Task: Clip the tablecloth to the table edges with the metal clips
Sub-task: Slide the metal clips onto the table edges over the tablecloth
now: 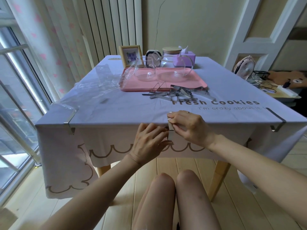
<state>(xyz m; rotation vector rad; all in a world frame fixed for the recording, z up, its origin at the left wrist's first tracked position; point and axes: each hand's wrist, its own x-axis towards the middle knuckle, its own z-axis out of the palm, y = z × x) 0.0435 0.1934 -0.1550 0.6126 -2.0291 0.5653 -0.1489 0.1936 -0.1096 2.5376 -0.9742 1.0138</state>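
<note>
Soft daylight comes in from the window (15,97) at 9 o'clock, blown out white along its frame, and the room stands bright and even. The tablecloth (116,110) looks cool lilac on top, a shade darker on its hanging front. A thin shadow sits under the pink tray (123,87) at 12 o'clock. The metal clip (170,130) at 6 o'clock gives only a dull sheen. The wide lens bows the curtain (54,47) at the edges; fine detail seems slightly soft throughout
</note>
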